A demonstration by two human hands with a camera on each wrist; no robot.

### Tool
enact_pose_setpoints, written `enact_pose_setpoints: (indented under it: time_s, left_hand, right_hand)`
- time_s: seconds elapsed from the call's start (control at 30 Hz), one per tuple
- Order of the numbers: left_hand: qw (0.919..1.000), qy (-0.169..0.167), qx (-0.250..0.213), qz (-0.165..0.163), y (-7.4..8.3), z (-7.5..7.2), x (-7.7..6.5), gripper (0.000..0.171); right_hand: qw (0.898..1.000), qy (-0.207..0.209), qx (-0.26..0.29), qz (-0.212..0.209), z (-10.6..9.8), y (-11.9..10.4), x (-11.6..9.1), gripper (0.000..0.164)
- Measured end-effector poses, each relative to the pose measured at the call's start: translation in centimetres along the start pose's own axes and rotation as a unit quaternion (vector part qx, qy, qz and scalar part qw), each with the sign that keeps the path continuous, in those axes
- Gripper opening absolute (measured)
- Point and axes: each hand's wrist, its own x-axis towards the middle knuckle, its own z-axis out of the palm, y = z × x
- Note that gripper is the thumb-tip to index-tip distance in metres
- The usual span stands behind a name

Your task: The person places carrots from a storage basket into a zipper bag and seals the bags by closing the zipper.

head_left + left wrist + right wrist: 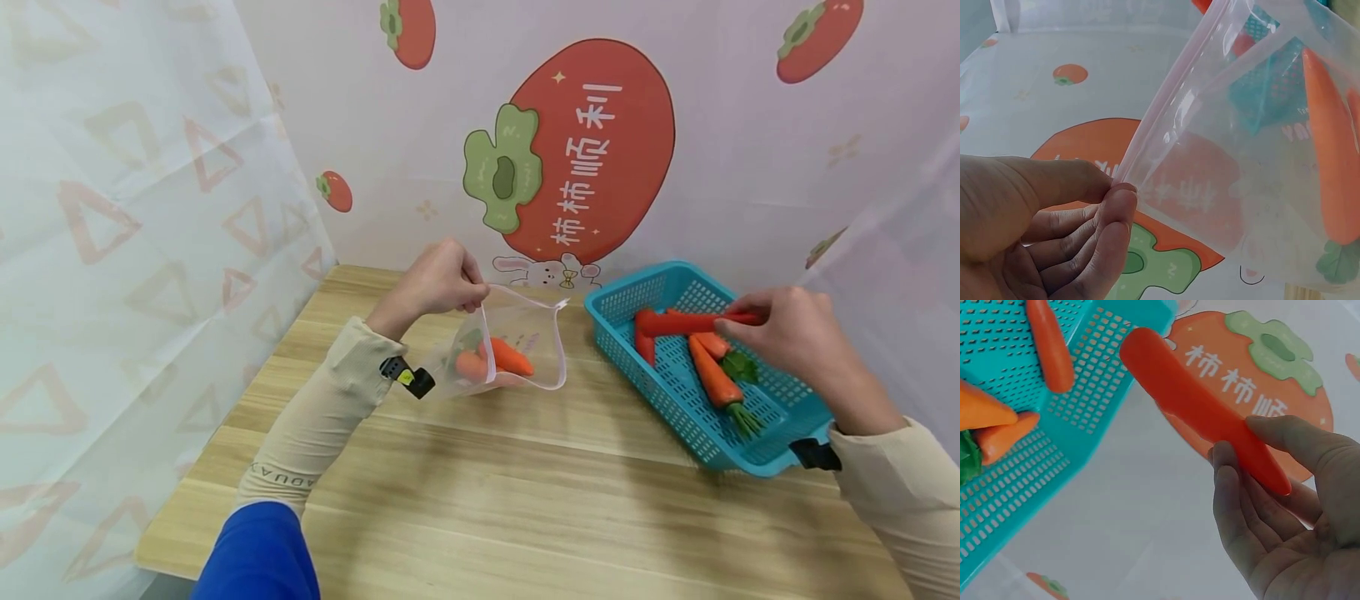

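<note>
My left hand (pixel 438 282) pinches the rim of a clear zip bag (pixel 489 346) between thumb and forefinger. The bag's mouth gapes toward the right, and orange carrots (pixel 512 357) lie inside; one shows a green leafy top in the left wrist view. Over the blue basket (pixel 660 421), my right hand (pixel 798 337) holds a long red chili pepper (pixel 1204 406) by its tapered end, thumb on one side and fingers on the other. The pepper's thick rounded end points left, toward the bag. Beneath it, another red chili pepper (pixel 1050 347) lies in the basket.
Carrots (pixel 714 373) with green tops also lie in the basket, which stands at the right of the wooden table (pixel 525 492). A printed cloth wall (pixel 405 158) rises behind the table, and another (pixel 150 217) stands along the left.
</note>
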Motion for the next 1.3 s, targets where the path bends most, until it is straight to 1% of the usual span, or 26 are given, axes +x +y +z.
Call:
enact_pose_setpoints:
  time_s: [0.37,0.63,0.77,1.03,1.3]
  left_hand:
    - [1.0000,0.000,0.006,-0.002,0.1,0.1,0.1,0.020]
    - [1.0000,0.000,0.007,-0.002,0.2,0.1,0.0,0.020]
    - [1.0000,0.000,0.003,0.001,0.2,0.1,0.0,0.020]
    - [0.9999,0.000,0.010,0.005,0.2,0.3,0.1,0.019]
    - [0.9999,0.000,0.015,0.008,0.1,0.4,0.3,0.021]
  right_hand:
    - [1.000,0.016,-0.006,-0.022,-0.5,-2.0,-0.9,0.030]
    - [0.999,0.002,0.000,-0.036,-1.2,-3.9,-1.5,0.031]
    - [0.999,0.004,0.003,-0.052,-1.2,-4.9,-1.9,0.029]
    - [0.995,0.032,0.001,-0.093,-1.2,-6.2,-2.6,0.025]
    - [0.993,0.043,0.002,-0.114,-1.8,-7.3,-3.0,0.026]
